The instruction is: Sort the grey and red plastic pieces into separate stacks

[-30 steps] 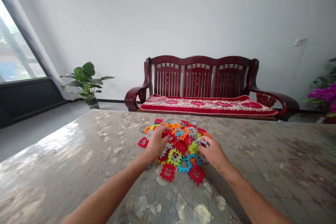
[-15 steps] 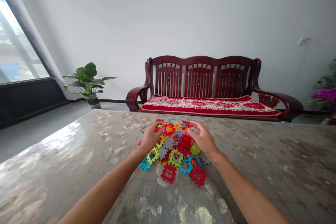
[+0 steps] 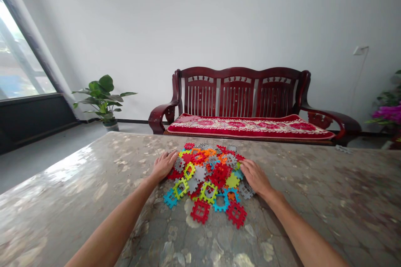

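A loose heap of plastic interlocking tiles with notched edges lies on the table before me, in red, grey, orange, lime and blue. My left hand (image 3: 164, 165) rests open at the heap's left side, beside a grey tile (image 3: 179, 164). On the opposite side, my right hand (image 3: 255, 176) lies open, its fingertips at the heap's edge near another grey tile (image 3: 246, 190). Neither hand holds a tile. At the front sit two red window tiles (image 3: 200, 211), a lime frame tile (image 3: 208, 192) and a blue frame tile (image 3: 221, 201). Many tiles overlap and partly hide one another.
The table (image 3: 94, 192) has a patterned, glossy cover. One grey tile (image 3: 343, 149) lies apart at the far right edge. Behind the table stands a dark red wooden bench (image 3: 238, 91) with a red floral cushion (image 3: 250, 127). A potted plant (image 3: 106, 98) stands at the left.
Both hands have moved from above the heap outward and down to its sides, the left hand to the left and the right hand to the right. More of the heap's back now shows.
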Available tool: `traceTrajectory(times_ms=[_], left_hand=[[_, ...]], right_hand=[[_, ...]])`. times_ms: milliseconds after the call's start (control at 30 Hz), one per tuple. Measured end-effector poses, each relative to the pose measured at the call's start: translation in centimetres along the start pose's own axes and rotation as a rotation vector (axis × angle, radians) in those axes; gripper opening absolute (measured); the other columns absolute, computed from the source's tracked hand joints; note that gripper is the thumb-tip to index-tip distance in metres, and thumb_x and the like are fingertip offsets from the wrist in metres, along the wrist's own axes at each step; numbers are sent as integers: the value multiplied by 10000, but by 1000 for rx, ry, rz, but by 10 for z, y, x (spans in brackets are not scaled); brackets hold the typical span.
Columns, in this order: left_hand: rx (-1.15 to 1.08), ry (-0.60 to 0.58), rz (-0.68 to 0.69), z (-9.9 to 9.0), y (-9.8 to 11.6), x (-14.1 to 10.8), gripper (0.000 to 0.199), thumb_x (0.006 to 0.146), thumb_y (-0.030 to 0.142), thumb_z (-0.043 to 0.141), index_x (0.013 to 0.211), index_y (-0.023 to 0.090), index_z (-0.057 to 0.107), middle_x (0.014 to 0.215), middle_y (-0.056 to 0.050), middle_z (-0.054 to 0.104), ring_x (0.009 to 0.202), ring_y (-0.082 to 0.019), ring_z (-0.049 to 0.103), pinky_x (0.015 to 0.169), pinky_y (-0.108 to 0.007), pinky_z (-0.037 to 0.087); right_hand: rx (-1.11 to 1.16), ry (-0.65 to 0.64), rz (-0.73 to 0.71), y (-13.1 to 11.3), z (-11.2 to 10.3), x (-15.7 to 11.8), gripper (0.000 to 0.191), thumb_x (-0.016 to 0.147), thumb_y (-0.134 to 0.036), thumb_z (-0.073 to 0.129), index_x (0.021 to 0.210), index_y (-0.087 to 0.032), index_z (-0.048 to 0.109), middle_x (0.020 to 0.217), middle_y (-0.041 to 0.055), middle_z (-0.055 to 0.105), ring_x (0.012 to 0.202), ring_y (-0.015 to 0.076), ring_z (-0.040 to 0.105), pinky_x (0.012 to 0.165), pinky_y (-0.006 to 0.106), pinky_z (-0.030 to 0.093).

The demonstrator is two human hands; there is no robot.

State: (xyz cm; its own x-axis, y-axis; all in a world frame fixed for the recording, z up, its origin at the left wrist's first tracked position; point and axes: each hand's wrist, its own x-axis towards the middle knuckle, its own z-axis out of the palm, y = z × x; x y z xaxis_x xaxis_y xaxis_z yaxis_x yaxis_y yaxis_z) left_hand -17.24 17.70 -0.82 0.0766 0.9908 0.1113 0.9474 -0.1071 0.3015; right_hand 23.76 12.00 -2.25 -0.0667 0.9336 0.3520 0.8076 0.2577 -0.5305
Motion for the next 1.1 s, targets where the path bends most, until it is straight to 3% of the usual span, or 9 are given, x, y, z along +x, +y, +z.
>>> traceTrajectory(times_ms=[133,267,500,667,833,967,1100], left_hand=[[-110,-10,39,10,10,4,554,973,434,202,1395,252,512,1467,-21,501,1419,-261,334,1166,-454,219],[-295,48,78,10,12,13,629,965,488,163,1376,180,525,1448,-52,522,1390,-227,392,1168,-391,254],[-361,66,39,1,8,46,719,950,516,106,1482,100,355,1559,-106,341,1441,-202,304,1180,-369,231],[-316,-22,79,7,18,68,682,948,547,173,1493,182,360,1566,-69,327,1459,-230,257,1189,-436,187],[-260,-110,175,11,29,80,591,952,531,237,1426,272,478,1499,-15,456,1411,-219,363,1183,-406,201],[-223,-140,255,13,36,82,516,957,465,288,1363,284,550,1436,-3,537,1363,-200,428,1172,-389,225],[-206,-132,292,17,46,79,502,966,414,280,1325,254,592,1425,-27,549,1349,-216,444,1161,-393,249]], right_hand=[[59,60,64,1,-8,4,551,958,-509,234,1085,-223,687,1148,104,683,1140,255,584,1057,429,405],[100,70,78,12,-12,24,587,944,-527,230,1150,-198,669,1221,113,659,1200,249,556,1100,426,370],[23,-147,72,13,-6,70,639,946,-580,235,1353,-209,559,1495,72,447,1425,244,319,1202,433,191],[-1,-354,79,-1,2,89,710,952,-625,156,1462,-209,421,1580,51,297,1484,236,155,1218,441,81],[-40,-442,38,0,9,85,670,967,-584,173,1435,-203,466,1542,54,375,1467,248,219,1211,435,146],[-34,-316,-131,11,11,75,498,971,-466,288,1300,-270,606,1420,29,543,1388,233,388,1185,433,251],[-16,-213,-241,18,10,64,422,954,-369,329,1222,-299,648,1316,16,627,1285,206,501,1155,429,316]])
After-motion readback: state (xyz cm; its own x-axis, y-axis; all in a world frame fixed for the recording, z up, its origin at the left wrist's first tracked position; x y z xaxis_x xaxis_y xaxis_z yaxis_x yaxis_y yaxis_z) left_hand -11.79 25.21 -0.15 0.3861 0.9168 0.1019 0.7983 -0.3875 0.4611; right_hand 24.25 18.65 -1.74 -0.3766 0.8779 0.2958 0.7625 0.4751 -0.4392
